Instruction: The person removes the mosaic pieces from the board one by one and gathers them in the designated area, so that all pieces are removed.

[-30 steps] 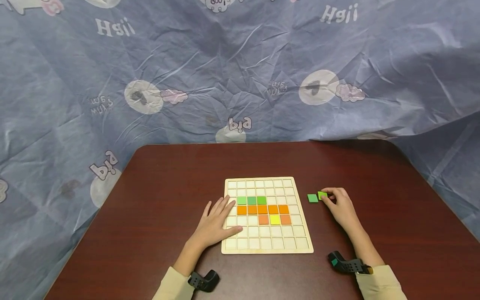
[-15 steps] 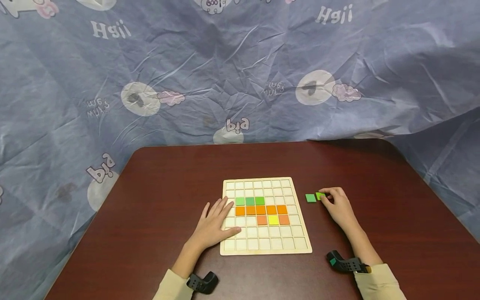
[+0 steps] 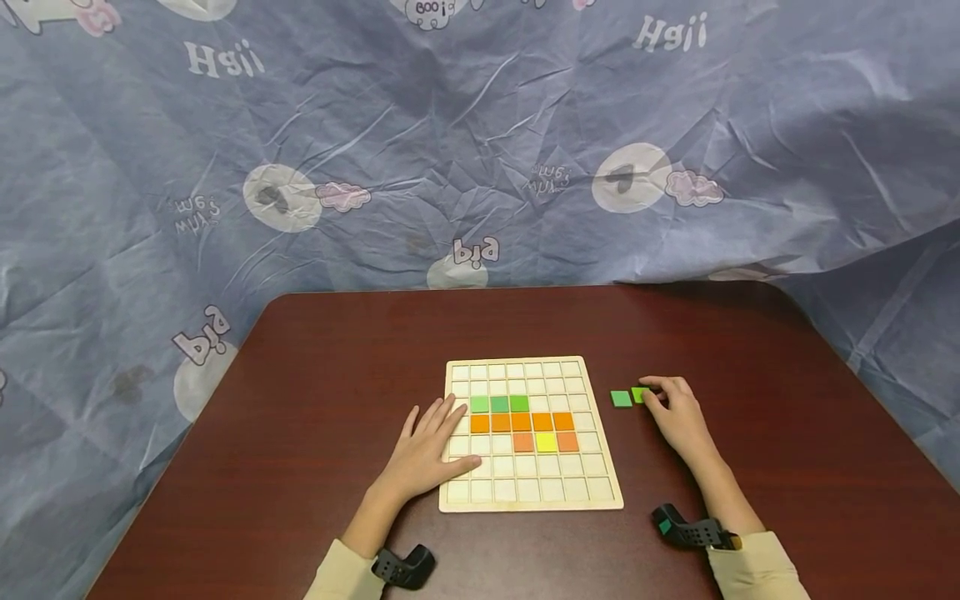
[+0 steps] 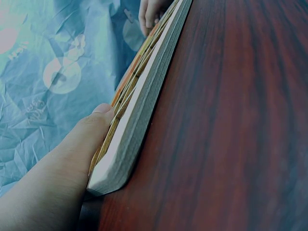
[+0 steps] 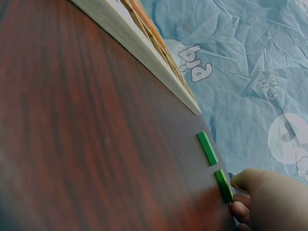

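Note:
A pale wooden grid board [image 3: 531,500] lies on the table with coloured square tiles in its cells. My left hand [image 3: 423,450] rests on the board's left side, fingers spread, the thumb [image 4: 96,120] over its near part. To the right of the board, my right hand [image 3: 678,417] holds a light green tile [image 3: 639,395] by its right side between thumb and index finger. The tile is low at the table; part of it is hidden by the fingers. Just left of it lies another green tile [image 3: 621,399], apart from the hand.
On the board, green tiles [image 3: 499,404] sit above a row of orange tiles [image 3: 521,422]. Below these are two salmon tiles and a yellow tile [image 3: 546,442]. The brown table [image 3: 337,367] ends at a blue patterned cloth [image 3: 450,167]. Each wrist wears a black camera [image 3: 405,567].
The view has shifted slightly. The right hand stays at the light green tile, and the left hand stays on the board. No tile has visibly moved.

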`<state>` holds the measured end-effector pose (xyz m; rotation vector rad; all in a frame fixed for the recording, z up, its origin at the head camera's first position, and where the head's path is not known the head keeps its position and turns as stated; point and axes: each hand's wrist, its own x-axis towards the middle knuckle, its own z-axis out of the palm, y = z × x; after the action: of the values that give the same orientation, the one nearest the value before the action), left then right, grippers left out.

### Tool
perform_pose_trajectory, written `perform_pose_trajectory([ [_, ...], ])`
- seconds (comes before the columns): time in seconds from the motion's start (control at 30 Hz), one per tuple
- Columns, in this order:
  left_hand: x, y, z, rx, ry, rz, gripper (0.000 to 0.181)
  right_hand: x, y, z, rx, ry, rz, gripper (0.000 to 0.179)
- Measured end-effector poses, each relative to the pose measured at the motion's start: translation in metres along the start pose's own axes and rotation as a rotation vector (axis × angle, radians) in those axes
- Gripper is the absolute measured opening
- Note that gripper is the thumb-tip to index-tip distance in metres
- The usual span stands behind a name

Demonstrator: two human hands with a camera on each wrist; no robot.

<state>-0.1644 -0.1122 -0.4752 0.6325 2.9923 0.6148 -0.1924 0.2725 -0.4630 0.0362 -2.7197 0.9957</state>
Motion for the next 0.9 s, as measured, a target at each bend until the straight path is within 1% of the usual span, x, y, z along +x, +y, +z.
perform_pose_trajectory([
  [0.1, 0.0, 0.0, 0.0, 0.002, 0.005, -0.004, 0.084, 0.0, -0.002, 0.0, 0.003, 0.043, 0.004, 0.03],
  [0.2, 0.0, 0.0, -0.001, 0.002, 0.01, -0.005, 0.084, 0.002, -0.008, -0.001, 0.004, 0.105, -0.003, 0.028],
  [0.3, 0.0, 0.0, 0.0, 0.001, 0.005, -0.003, 0.083, 0.002, -0.017, -0.002, 0.002, 0.149, -0.024, 0.025],
  [0.37, 0.001, 0.0, 0.0, -0.003, 0.003, 0.001, 0.083, 0.002, -0.026, -0.002, 0.009, 0.161, -0.047, 0.024],
  [0.47, 0.001, 0.0, 0.001, -0.006, 0.004, 0.003, 0.083, 0.001, -0.041, 0.001, 0.033, 0.144, -0.089, 0.023],
  [0.63, 0.0, -0.001, 0.002, -0.007, 0.001, 0.001, 0.083, -0.002, -0.065, 0.01, 0.056, 0.073, -0.138, 0.021],
  [0.9, 0.0, 0.0, 0.001, -0.004, 0.012, 0.005, 0.084, 0.0, -0.093, 0.033, 0.083, -0.013, -0.142, 0.019],
])
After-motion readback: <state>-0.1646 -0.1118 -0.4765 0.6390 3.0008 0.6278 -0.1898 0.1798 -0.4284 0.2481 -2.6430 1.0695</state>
